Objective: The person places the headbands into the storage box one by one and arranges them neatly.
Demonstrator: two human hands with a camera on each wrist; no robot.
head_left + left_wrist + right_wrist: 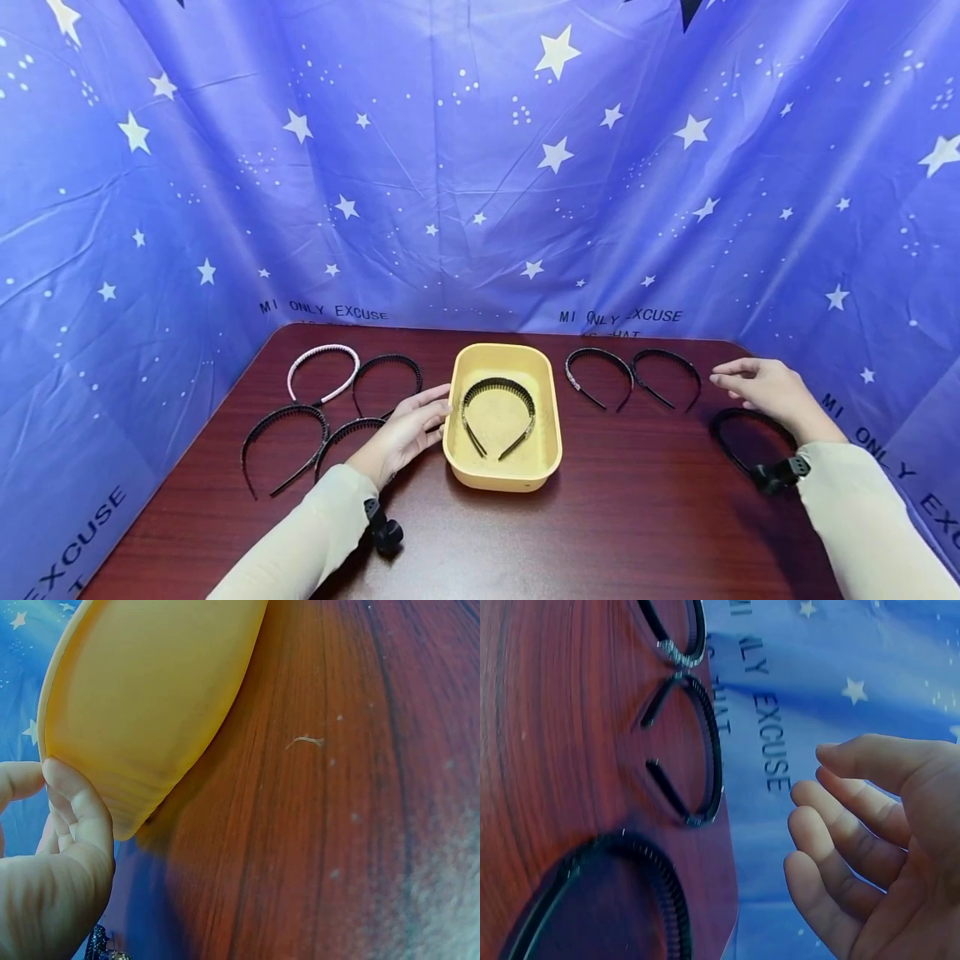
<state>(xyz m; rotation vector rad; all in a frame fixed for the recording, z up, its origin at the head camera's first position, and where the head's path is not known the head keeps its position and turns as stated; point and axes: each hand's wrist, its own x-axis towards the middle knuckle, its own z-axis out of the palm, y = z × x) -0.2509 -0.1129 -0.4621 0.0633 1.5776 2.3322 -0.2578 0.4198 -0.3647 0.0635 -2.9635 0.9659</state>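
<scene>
My left hand [405,435] is at the left side of a yellow plastic tub [506,482], thumb and finger pinching its rim in the left wrist view. Inside the tub lies a black toothed headband [498,384], its ends toward me. Over at the right, my right hand [776,393] hovers with nothing in it, thumb apart from the loosely bent fingers [810,832]. Just below it a black headband [676,900] lies on the table, partly hidden by the wrist in the head view. Left of this hand are a plain black headband [667,352] and one with a glittery section [572,375].
On the left of the dark red table [600,542] lie a pink-and-white headband [324,347] and several black ones, including a toothed headband [285,410]. My left hand partly covers one of these. A blue star-printed cloth [450,167] encloses the table's back and sides.
</scene>
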